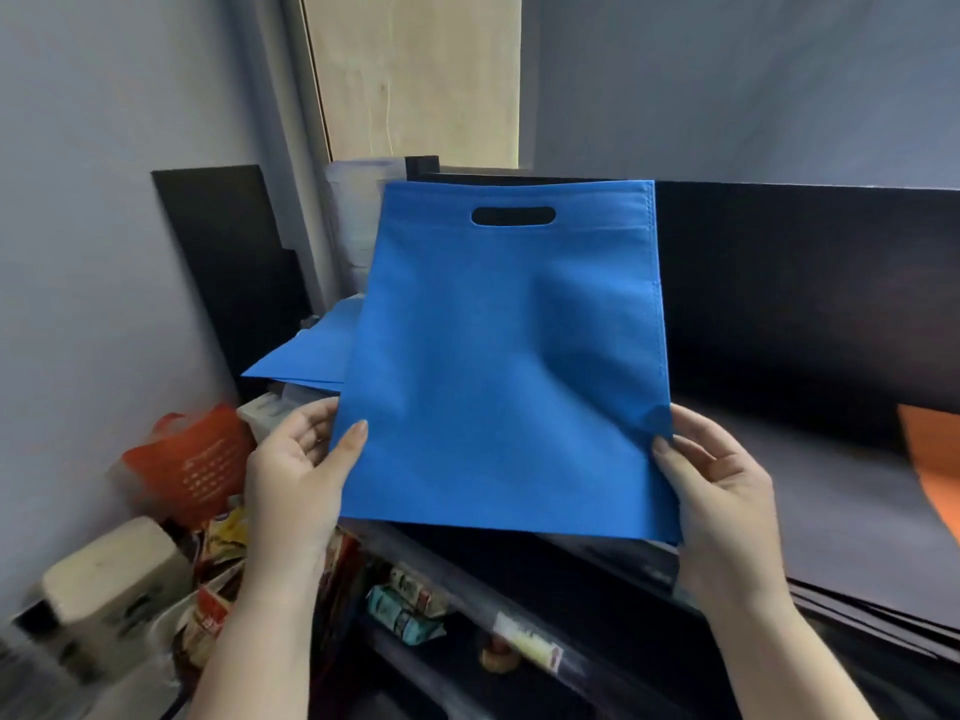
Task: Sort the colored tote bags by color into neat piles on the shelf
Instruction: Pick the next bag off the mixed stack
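Observation:
I hold a flat blue tote bag (498,356) up in front of me, its cut-out handle at the top. My left hand (296,470) pinches its lower left edge, thumb on the front. My right hand (722,491) pinches its lower right corner the same way. Behind it to the left lies another blue bag (306,358), flat on a heap of things. An orange bag (935,459) lies at the right edge on the dark shelf surface (810,485).
A dark back panel (810,304) rises behind the shelf. At the lower left are a red plastic bag (192,465), a beige box (114,579) and several snack packets (405,605). A black board (228,272) leans against the left wall.

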A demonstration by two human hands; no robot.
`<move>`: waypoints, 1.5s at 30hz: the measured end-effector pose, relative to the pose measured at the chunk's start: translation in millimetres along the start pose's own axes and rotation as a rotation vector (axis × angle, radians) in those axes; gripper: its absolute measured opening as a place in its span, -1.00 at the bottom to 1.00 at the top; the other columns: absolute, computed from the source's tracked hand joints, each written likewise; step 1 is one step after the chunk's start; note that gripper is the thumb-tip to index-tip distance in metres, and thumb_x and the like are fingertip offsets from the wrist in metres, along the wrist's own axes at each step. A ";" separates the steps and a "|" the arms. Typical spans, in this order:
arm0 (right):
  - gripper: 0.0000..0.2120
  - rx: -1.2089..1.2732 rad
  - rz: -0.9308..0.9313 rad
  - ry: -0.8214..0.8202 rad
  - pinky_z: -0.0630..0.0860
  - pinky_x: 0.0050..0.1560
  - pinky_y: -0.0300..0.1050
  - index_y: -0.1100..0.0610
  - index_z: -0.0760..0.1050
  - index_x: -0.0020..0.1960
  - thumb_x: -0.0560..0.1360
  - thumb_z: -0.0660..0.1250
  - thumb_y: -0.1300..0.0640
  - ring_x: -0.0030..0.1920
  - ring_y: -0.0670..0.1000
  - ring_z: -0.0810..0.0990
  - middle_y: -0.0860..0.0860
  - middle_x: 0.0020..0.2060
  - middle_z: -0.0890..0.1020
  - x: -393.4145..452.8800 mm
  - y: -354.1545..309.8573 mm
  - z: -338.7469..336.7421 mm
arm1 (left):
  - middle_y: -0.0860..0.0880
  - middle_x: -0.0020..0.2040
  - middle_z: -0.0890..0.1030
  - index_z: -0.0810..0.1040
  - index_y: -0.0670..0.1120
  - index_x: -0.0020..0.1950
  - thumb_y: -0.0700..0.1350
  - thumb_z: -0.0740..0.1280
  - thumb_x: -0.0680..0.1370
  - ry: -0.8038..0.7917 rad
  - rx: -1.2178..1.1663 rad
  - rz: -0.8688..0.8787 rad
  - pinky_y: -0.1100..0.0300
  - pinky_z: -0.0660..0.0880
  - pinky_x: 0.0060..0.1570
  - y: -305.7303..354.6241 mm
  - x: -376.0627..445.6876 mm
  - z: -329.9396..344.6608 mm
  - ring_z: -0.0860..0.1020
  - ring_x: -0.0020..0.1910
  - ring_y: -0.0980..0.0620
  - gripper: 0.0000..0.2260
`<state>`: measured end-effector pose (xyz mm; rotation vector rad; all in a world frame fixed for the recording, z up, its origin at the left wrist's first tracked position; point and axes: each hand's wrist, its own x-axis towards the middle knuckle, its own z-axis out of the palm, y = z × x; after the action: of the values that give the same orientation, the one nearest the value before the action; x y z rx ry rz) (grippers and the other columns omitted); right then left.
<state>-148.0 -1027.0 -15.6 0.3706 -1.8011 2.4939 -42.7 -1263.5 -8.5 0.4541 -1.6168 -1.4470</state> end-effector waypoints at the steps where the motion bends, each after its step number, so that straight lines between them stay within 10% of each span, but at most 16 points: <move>1: -0.76 -0.021 -0.019 -0.004 0.59 -0.18 -0.28 0.03 0.60 0.01 0.54 0.28 0.33 -0.19 -0.11 0.66 -0.03 -0.19 0.72 3.3 5.0 14.0 | 0.15 -0.17 0.67 0.56 0.07 -0.07 -0.25 0.37 0.51 0.004 -0.004 0.008 0.30 0.58 -0.21 -6.3 13.3 -8.1 0.65 -0.11 0.16 -0.81; 16: -0.78 -0.488 -0.154 0.065 0.53 -0.27 -0.28 0.02 0.56 -0.12 0.47 0.38 0.35 -0.37 -0.22 0.55 -0.08 -0.32 0.61 74.0 83.1 221.4 | 0.05 -0.08 0.60 0.52 -0.04 -0.01 -0.24 0.38 0.52 -0.147 0.163 0.059 0.09 0.52 -0.06 -95.8 241.0 -110.8 0.59 -0.04 0.00 -0.87; 27: -0.66 -1.229 0.105 0.004 0.45 0.08 -0.09 0.26 0.49 0.23 0.52 0.37 0.12 0.15 0.13 0.52 0.14 0.12 0.58 145.7 124.0 253.1 | -0.20 0.04 0.58 0.51 -0.25 0.18 -0.17 0.41 0.49 -0.504 0.885 0.024 0.12 0.37 0.08 -152.3 347.9 -61.4 0.46 0.03 -0.12 -0.70; 45: -0.60 -2.017 -0.114 0.007 0.36 0.10 -0.05 0.07 0.35 0.33 0.57 0.18 -0.09 0.24 0.09 0.41 0.01 0.23 0.45 27.0 -33.5 73.2 | -0.09 0.20 0.57 0.51 -0.12 0.28 0.12 0.17 0.53 -0.849 0.932 0.851 0.03 0.34 0.06 -35.8 140.1 90.0 0.51 0.14 -0.15 -0.56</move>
<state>-156.1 -1087.9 43.0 0.2035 -2.8215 -0.1838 -199.4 -1325.1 17.1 -0.4292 -2.6609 -0.1277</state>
